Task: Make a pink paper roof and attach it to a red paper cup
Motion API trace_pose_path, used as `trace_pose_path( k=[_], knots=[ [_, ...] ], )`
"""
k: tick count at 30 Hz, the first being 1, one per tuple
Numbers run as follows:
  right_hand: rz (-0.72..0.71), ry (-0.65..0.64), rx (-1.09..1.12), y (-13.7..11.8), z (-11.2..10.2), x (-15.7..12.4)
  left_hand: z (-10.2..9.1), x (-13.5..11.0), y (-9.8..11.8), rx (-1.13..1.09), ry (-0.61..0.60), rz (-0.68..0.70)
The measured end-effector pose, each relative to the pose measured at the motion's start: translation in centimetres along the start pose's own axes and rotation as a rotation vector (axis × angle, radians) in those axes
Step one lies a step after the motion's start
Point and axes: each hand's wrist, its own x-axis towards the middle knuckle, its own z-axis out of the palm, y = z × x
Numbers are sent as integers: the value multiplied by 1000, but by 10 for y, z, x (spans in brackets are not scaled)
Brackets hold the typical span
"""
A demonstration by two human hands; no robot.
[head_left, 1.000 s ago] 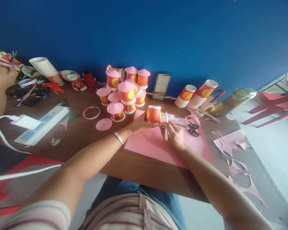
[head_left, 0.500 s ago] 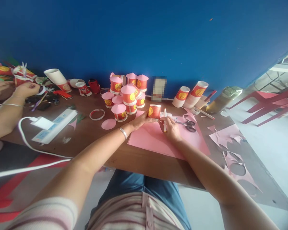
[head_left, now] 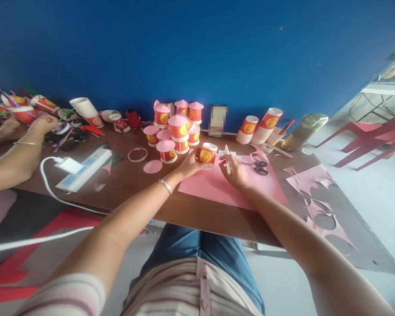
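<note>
My left hand (head_left: pixel 189 164) is wrapped around a red paper cup (head_left: pixel 207 154) with a gold emblem, its pale end facing up. A little to the right, my right hand (head_left: pixel 235 172) grips a white marker (head_left: pixel 228 162) with an orange-yellow lower end; its pale tip points upward. Both hands are above pink paper (head_left: pixel 210 188) on the brown table. Scissors (head_left: pixel 259 167) with dark handles lie on the paper, right of my right hand. Left of the cup stand several red cups (head_left: pixel 167 154) topped with pink paper cones, some stacked. A flat pink paper disc (head_left: pixel 153 166) lies in front of them.
A power strip (head_left: pixel 85 169) with a white plug and cable lies at left, near a co-worker's arms (head_left: pixel 26 140). Stacked cups (head_left: pixel 266 127), a bottle (head_left: pixel 304 131) and pink scraps (head_left: pixel 329 224) are at right. A blue wall (head_left: pixel 197 52) stands behind.
The cup has turned so its emblem faces me more and its upper end shows. It has moved slightly away from my right hand. The marker has tilted. The co-worker's hands have shifted.
</note>
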Motion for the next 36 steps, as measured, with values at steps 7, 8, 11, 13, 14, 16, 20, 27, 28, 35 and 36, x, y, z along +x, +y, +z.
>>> trace_pose_path(
  k=[7, 8, 11, 13, 14, 16, 20, 27, 28, 35, 36],
  knots=[
    [258, 17, 505, -15, -3, 20, 11, -5, -2, 394, 94, 67],
    [264, 9, 503, -16, -1, 22, 12, -5, -2, 431, 89, 71],
    [292, -35, 554, -17, 1, 29, 10, -8, -3, 391, 46, 57],
    [324, -53, 643, -15, -3, 32, 3, -12, -5, 248, 5, 14],
    [341, -60, 694, -13, -7, 34, -1, -15, -5, 162, -16, -22],
    [363, -90, 789, -10, -14, 37, -10, -20, -3, -24, -48, -107],
    [376, -172, 934, -10, -25, 41, -17, -29, 3, -310, -148, -194],
    [414, -253, 1016, -17, -23, 36, -2, -31, 8, -317, -148, -261],
    [408, -257, 1006, -17, -23, 35, -1, -31, 7, -311, -140, -272],
    [445, -280, 1049, -21, -24, 38, -2, -33, 9, -349, -294, -241],
    [440, -298, 1050, -21, -24, 40, -3, -33, 9, -360, -314, -233]
  ],
)
